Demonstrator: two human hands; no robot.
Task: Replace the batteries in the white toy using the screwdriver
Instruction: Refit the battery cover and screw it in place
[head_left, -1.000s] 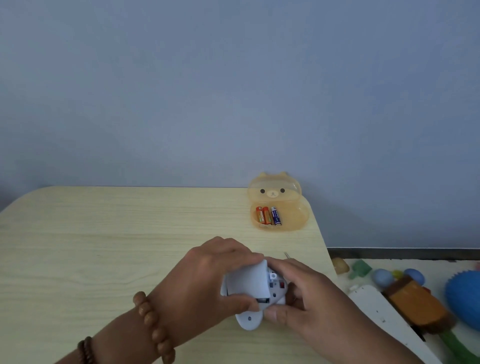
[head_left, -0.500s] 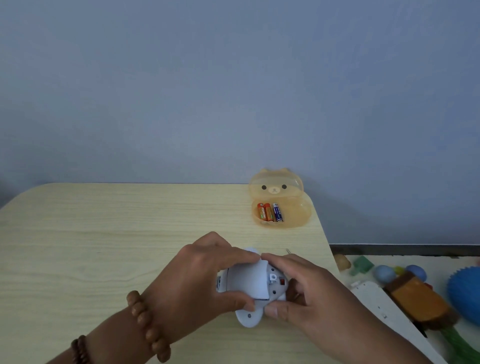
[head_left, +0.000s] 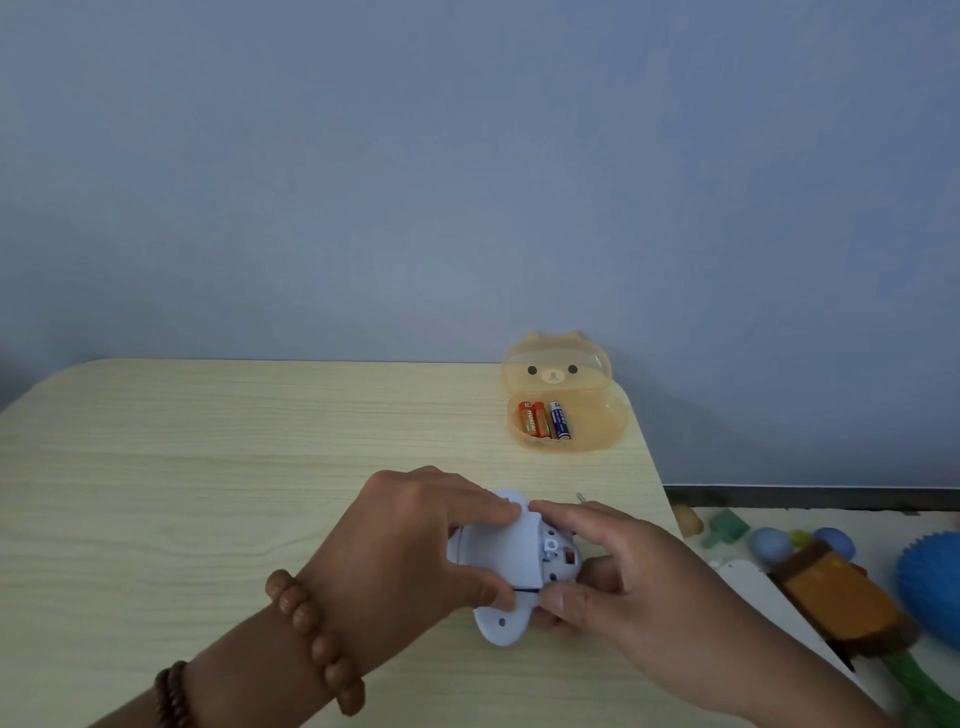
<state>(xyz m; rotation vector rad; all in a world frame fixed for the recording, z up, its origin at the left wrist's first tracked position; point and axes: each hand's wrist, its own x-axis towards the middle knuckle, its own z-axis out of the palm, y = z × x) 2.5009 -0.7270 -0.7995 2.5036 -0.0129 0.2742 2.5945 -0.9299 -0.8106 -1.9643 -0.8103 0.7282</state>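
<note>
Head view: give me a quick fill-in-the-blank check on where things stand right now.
1. The left hand and right hand both grip the ____ toy.
2. The open bear-faced case holds ____ batteries.
3. Of those batteries, ____ has a blue wrapper.
4. The beaded bracelet sits on the ____ wrist.

Missing words: white; three; one; left.

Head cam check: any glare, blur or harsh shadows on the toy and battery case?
Head view: dim, even bluish light, no glare; white toy and orange case sharp; soft shadows under left hand and right hand; floor toys at right edge look soft.
</note>
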